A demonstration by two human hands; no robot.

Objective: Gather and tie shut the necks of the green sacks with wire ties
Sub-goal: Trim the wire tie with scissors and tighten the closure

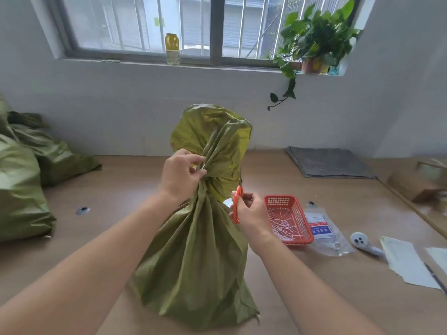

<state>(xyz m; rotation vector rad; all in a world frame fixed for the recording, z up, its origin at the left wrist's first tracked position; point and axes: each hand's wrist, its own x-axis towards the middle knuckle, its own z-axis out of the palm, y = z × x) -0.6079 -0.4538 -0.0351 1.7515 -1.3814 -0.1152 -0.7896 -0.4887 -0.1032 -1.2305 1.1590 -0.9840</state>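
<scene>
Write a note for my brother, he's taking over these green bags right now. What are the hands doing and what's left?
Left hand: pinches the gathered neck of the green sack, which stands in the middle.
Right hand: holds the orange scissors, blades up beside the neck.
Red basket of white ties sits right of the sack; other green sacks lie at far left.
Done: neck gathered; I cannot tell if a tie is on it.
Left: likely tie or trim here, then check the other sacks.

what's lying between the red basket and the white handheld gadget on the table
A clear plastic bag with a blue and red label, lying flat beside the red basket; head view.
</scene>
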